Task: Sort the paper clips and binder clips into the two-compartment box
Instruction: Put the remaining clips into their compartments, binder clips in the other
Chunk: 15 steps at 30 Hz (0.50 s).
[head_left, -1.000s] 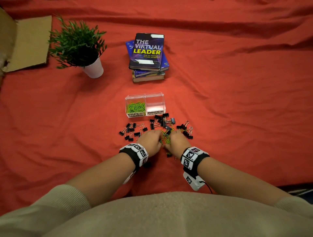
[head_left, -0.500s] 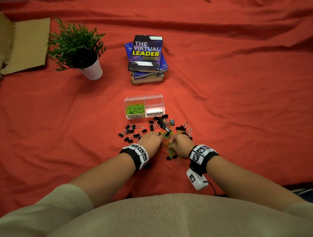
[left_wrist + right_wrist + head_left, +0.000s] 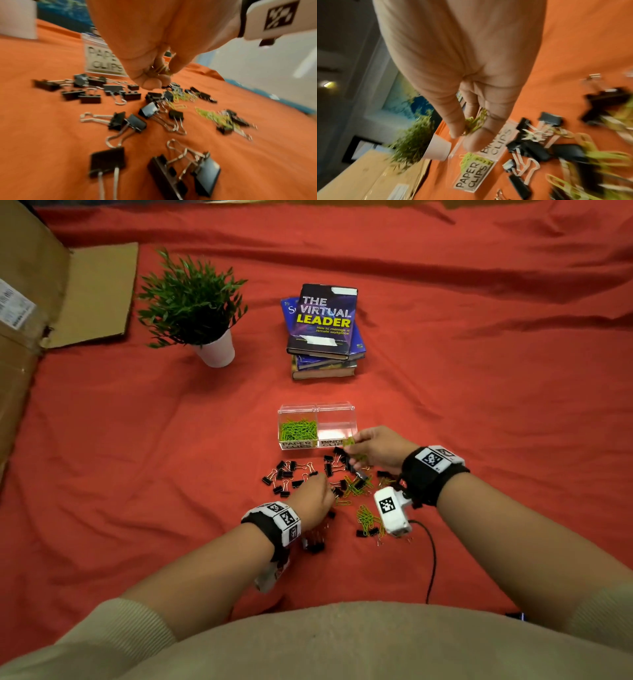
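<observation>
A clear two-compartment box (image 3: pixel 317 406) stands on the red cloth. Its left half, labelled PAPER CLIPS (image 3: pixel 471 175), holds green paper clips (image 3: pixel 297 430); the right half looks empty. My right hand (image 3: pixel 352 446) hovers at the box's front right corner and pinches a bunch of green paper clips (image 3: pixel 475 123). My left hand (image 3: pixel 325 491) is low over the pile, its fingers curled round a few paper clips (image 3: pixel 159 71). Black binder clips (image 3: pixel 287 477) and loose green paper clips (image 3: pixel 368 518) lie scattered in front of the box.
A potted plant (image 3: pixel 215 350) stands at the back left and a stack of books (image 3: pixel 325 330) behind the box. Cardboard (image 3: pixel 20 337) lies along the left edge. A black cable (image 3: pixel 433 559) trails from my right wrist.
My right hand has lifted off the pile with green paper clips and moved forward to the box's front. My left hand has stayed at the pile.
</observation>
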Motion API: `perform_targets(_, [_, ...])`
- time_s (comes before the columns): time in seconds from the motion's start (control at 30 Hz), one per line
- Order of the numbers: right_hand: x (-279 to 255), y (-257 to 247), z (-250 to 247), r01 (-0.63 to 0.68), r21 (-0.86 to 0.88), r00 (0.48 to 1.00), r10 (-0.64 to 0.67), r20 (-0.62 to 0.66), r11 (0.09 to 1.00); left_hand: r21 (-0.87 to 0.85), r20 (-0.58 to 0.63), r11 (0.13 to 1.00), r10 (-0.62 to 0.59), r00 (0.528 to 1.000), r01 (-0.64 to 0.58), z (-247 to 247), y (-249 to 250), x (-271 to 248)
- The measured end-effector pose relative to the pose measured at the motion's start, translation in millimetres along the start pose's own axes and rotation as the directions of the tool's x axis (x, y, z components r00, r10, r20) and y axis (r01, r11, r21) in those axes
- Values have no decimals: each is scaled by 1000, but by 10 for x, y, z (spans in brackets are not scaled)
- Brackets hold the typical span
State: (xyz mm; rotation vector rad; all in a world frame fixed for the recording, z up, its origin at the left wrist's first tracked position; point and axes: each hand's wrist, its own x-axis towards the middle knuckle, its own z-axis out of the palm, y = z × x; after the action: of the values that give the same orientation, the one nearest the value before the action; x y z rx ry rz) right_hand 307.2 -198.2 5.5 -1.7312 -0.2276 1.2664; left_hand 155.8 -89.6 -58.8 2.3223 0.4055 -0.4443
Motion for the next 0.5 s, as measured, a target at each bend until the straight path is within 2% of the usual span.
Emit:
perform_targets(0.13, [461,-331,331,58,-356,986,-109,-125,932,-73,-52,995,-69,996,66,-219,-171,-65])
perform_targets(0.2, [672,-439,521,74,-525,969,-185,-161,848,-94,-89,990,-110,990,101,-334,-260,-50])
perform_targets(0.27, [816,-498,681,81,-696,952,-263,-159,713,-117,-112,984,-145,983,132,-462,-328,-28])
perform_targets(0.37, [932,-456,800,112,-801,951,-296,-84,587,-63,-125,988,-149,981,142,-686,-383,24])
perform_targets(0.43, [903,-405,782,127,-817,955,-291,-52,563,-10,-134,990,-144,981,144,-825,-393,111])
perform_targets(0.5, [820,-366,706,161,-790,938,-341,-64,591,37,-153,989,-135,979,142,-953,-374,217])
